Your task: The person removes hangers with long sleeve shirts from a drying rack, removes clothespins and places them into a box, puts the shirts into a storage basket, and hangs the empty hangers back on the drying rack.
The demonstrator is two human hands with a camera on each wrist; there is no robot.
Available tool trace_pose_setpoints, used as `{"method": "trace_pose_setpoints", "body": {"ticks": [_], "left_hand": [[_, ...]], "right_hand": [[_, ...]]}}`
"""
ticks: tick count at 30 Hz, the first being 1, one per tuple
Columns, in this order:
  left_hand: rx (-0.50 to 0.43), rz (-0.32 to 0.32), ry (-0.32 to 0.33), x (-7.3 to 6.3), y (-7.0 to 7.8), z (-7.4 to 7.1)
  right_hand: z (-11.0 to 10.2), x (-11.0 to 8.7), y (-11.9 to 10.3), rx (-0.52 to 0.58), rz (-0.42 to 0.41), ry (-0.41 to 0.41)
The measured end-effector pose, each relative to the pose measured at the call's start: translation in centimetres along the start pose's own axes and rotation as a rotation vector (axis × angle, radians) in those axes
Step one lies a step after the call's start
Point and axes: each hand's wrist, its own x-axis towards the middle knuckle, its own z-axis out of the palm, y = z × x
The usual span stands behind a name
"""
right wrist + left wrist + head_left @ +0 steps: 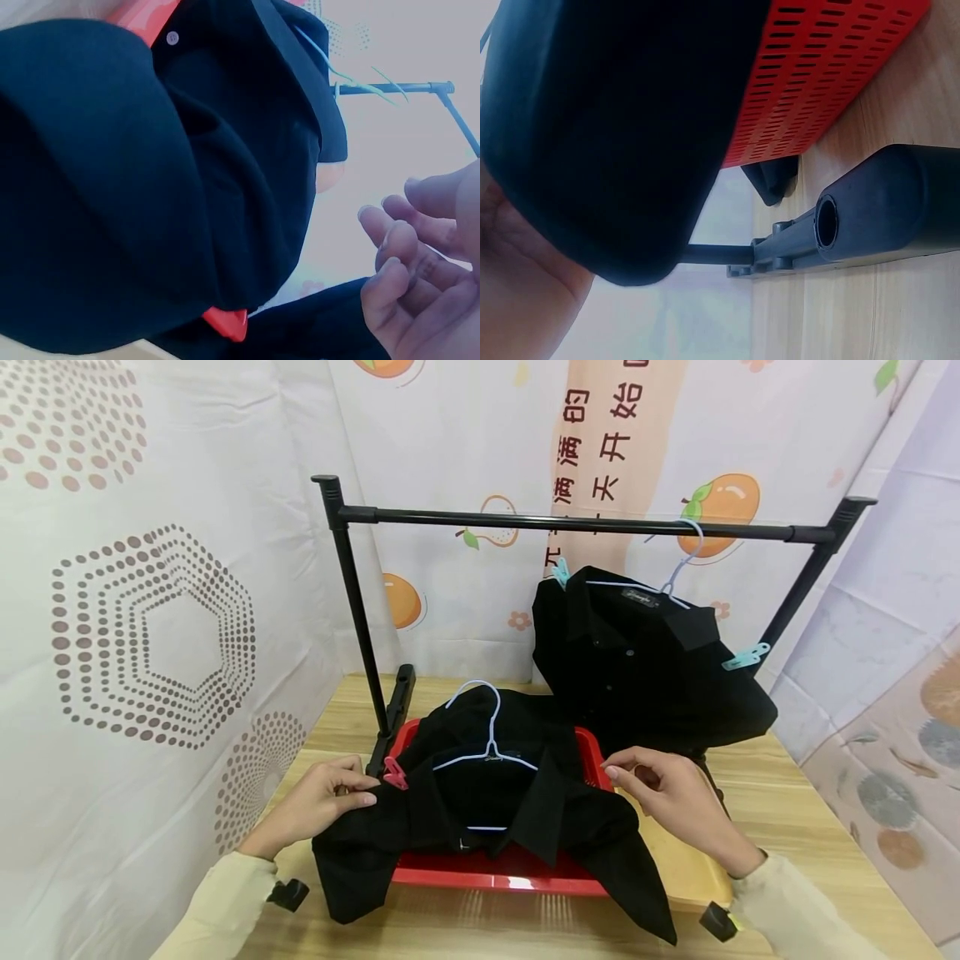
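Observation:
A black collared shirt lies over a red basket, with a pale blue hanger inside its neck. A pink clothespin sits on its left shoulder. My left hand pinches the cloth at that shoulder, just beside the clothespin; in the left wrist view a black sleeve hides most of its fingers. My right hand hovers off the shirt's right shoulder, apart from it. Its loosely bent fingers hold nothing in the right wrist view.
A black rack stands behind the basket. From its bar hangs another black shirt on a hanger, with light blue clothespins at its shoulders. A yellow tray lies right of the basket on the wooden table.

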Motion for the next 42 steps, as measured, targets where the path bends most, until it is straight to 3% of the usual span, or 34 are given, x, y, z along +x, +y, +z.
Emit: {"method": "trace_pose_setpoints", "body": {"ticks": [9,20,42], "left_hand": [[-0.005,-0.004,0.002,-0.1,0.1,0.1],[0.010,-0.002,-0.006,0.2,0.0,0.2],[0.043,0.032,0.008,-0.1,0.2,0.1]], "right_hand": [[1.2,0.5,-0.9,0.113,-0.046,-0.045],[3.4,1.5,-2.3,0.136,-0.111,-0.088],[6.6,5.4,-6.2,0.220,-0.251,-0.148]]}}
